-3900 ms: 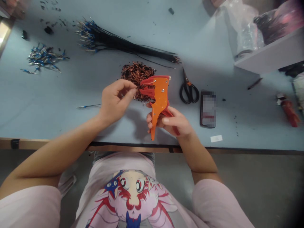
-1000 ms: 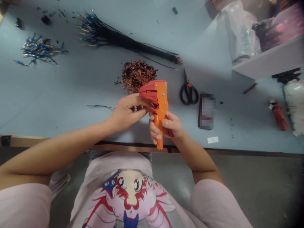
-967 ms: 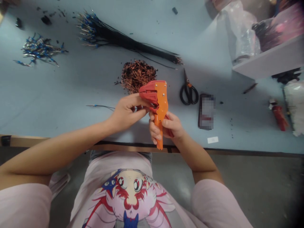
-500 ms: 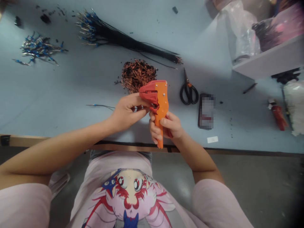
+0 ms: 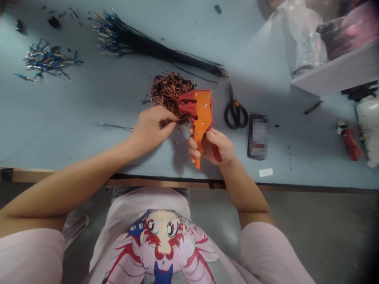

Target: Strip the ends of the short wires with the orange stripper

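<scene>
My right hand [image 5: 211, 146] is wrapped round the handles of an orange and red wire stripper [image 5: 203, 112], whose red jaws point up and left over a pile of copper wire scraps [image 5: 170, 90]. Thumb and fingers of my left hand [image 5: 155, 128] pinch a thin black wire [image 5: 120, 127] close beside the jaws. The wire's tail, with a blue-sleeved terminal, trails out to the left of that hand. Most of its length is hidden by the hand, and I cannot make out its tip.
A bundle of black wires [image 5: 160, 50] with blue terminals lies behind the scraps. Loose blue terminals [image 5: 47, 59] are heaped at far left. Right of the stripper are black-handled scissors [image 5: 236, 112], a phone [image 5: 257, 138], a white label [image 5: 265, 172] and red-handled pliers [image 5: 349, 142].
The wire stripper has moved up and slightly right, and its handles look more spread. My left hand has shifted up and left, with the wire's end now outside the jaws.
</scene>
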